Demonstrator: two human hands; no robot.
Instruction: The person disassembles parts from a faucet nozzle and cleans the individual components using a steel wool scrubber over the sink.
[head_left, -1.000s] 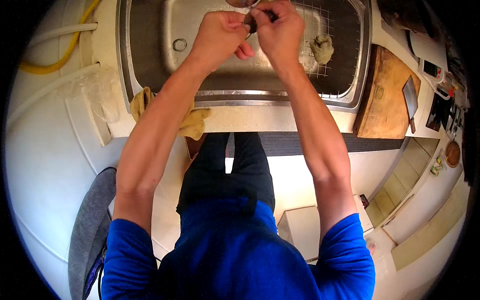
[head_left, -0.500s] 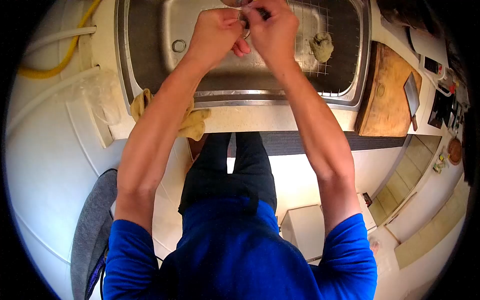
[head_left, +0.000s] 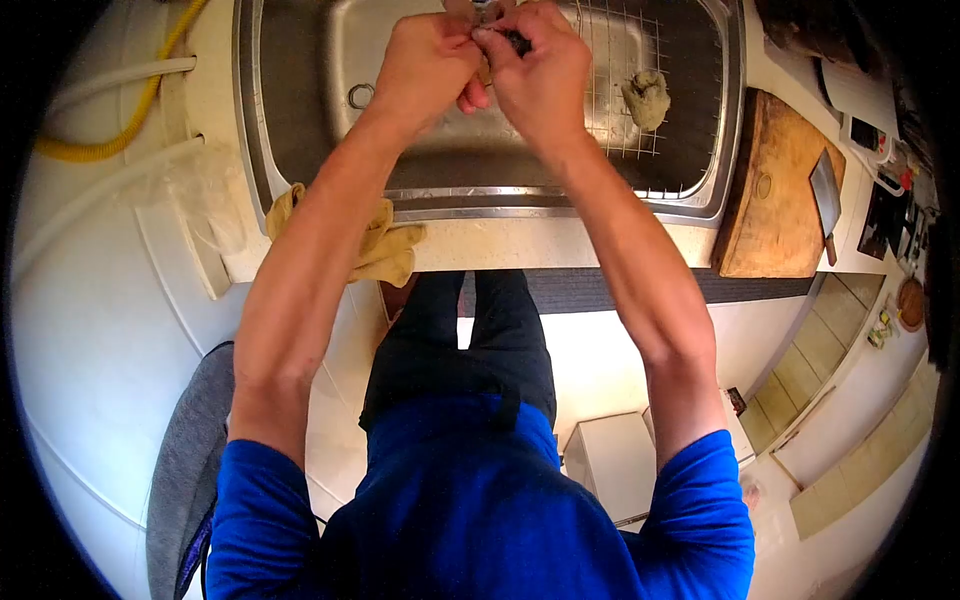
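My left hand (head_left: 428,72) and my right hand (head_left: 542,75) meet at the top edge of the view, above the steel sink (head_left: 480,200). The fingers of both are closed and pinch together around something small, mostly hidden by them. A small dark thing (head_left: 519,42) shows between the fingers of my right hand; its kind is unclear. Shiny bits show just above the fingertips, cut off by the frame edge. Right of my hands, a greenish scouring pad (head_left: 646,99) lies on a wire rack (head_left: 625,140) in the sink.
A yellowish cloth (head_left: 385,255) hangs over the front counter edge, partly behind my left forearm. To the right are a wooden cutting board (head_left: 765,200) and a cleaver (head_left: 825,195) lying across its edge. A yellow hose (head_left: 140,115) and white pipes stand at the left.
The fingers have shifted slightly around the small thing, and both hands stay close together over the sink. The whole view has moved slightly.
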